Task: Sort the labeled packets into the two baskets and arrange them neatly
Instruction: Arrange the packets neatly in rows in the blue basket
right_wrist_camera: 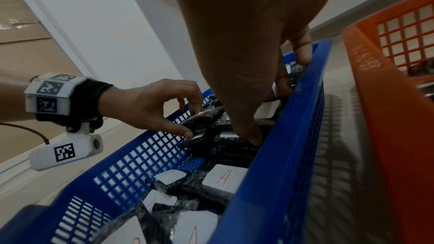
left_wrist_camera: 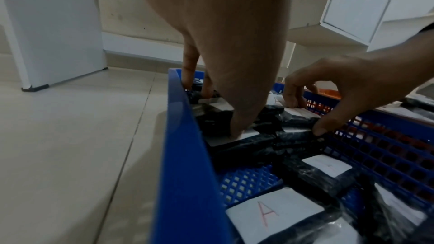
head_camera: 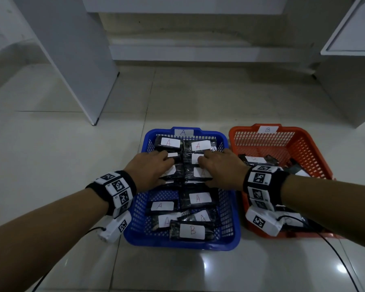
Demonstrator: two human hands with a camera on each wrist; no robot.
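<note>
Black packets with white labels lie in two columns in the blue basket [head_camera: 181,245] marked A. Both hands reach into its middle rows. My left hand [head_camera: 162,169] grips the left-column packets [head_camera: 178,172], with fingers curled over their far edge and the thumb at the near edge. My right hand [head_camera: 207,170] grips the right-column packets [head_camera: 200,172] the same way. Two A packets [head_camera: 170,142] lie in the back row. Several A packets and one B packet [head_camera: 192,230] lie loosely at the near end. The orange basket [head_camera: 234,131] marked B holds several packets [head_camera: 254,160], partly hidden by my right wrist.
Both baskets stand side by side on a pale tiled floor [head_camera: 72,165]. A white cabinet panel [head_camera: 82,81] rises at the left rear and another white unit [head_camera: 350,60] at the right rear. Cables trail from both wrist cameras across the floor.
</note>
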